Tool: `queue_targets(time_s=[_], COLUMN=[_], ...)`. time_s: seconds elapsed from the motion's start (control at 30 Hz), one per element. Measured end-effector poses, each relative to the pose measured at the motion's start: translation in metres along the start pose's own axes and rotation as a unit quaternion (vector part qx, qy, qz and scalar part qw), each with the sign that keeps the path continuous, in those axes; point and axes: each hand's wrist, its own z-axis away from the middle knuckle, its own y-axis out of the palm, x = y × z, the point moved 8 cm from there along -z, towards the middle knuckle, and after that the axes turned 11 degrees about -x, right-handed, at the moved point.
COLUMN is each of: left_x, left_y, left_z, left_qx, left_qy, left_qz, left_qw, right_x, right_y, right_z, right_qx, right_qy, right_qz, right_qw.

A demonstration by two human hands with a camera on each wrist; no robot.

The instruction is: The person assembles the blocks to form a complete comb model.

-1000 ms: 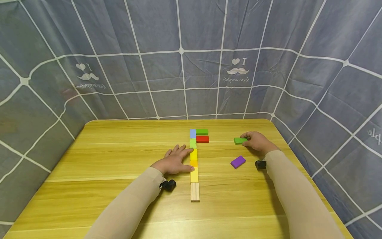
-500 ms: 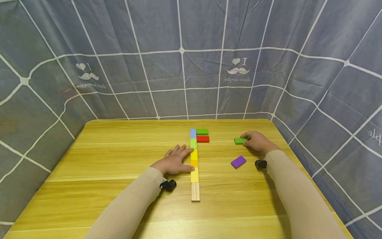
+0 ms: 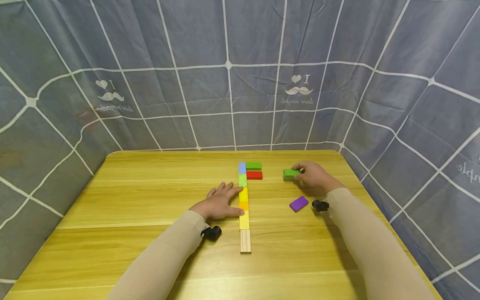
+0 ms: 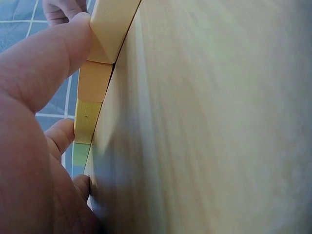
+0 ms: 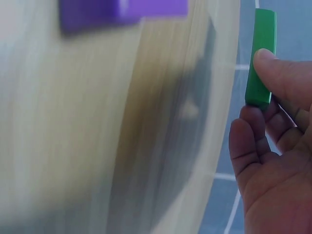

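Note:
My right hand (image 3: 316,176) pinches a green block (image 3: 290,174) between thumb and fingers, right of the other blocks; the right wrist view shows that green block (image 5: 263,53) raised off the table. My left hand (image 3: 219,203) lies spread beside a straight column of blocks, its thumb and index fingertips touching the yellow blocks (image 3: 243,194). From far to near the column runs blue (image 3: 242,168), light green (image 3: 243,180), yellow, orange (image 3: 243,206), pale yellow (image 3: 244,219) and plain wood (image 3: 245,241). A second green block (image 3: 253,166) and a red block (image 3: 254,175) stick out rightward near its far end.
A purple block (image 3: 298,203) lies at a slant on the wooden table (image 3: 150,208), nearer than the right hand. Grey curtains (image 3: 255,91) with white lines hang behind the table and on both sides.
My right hand has moved left with the green block, which now shows higher off the table. The left hand and the column of blocks keep their places.

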Motion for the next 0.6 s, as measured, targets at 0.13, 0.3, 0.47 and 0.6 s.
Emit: queue_targets(time_s=[0.13,0.3,0.47,0.6], left_x=[0.001,0.001,0.002,0.002], left_y=[0.001,0.001,0.002,0.002], left_z=[0.000,0.000,0.001,0.000], left_qx=[0.000,0.001,0.005,0.005], left_qy=[0.000,0.000,-0.002,-0.003], left_qz=[0.001,-0.001,-0.004,-0.002], left_qw=[1.0000,1.0000,1.0000,1.0000], right_x=[0.010,0.026,0.039,0.047], right_y=[0.006,0.013,0.019,0.026], right_z=[0.000,0.000,-0.002,-0.002], right_qx=[0.003,0.004,0.001,0.005], right_qy=[0.000,-0.016,-0.036,-0.033], right_qz=[-0.016,-0.008,0.004,-0.013], right_qw=[1.000,1.000,0.999,0.999])
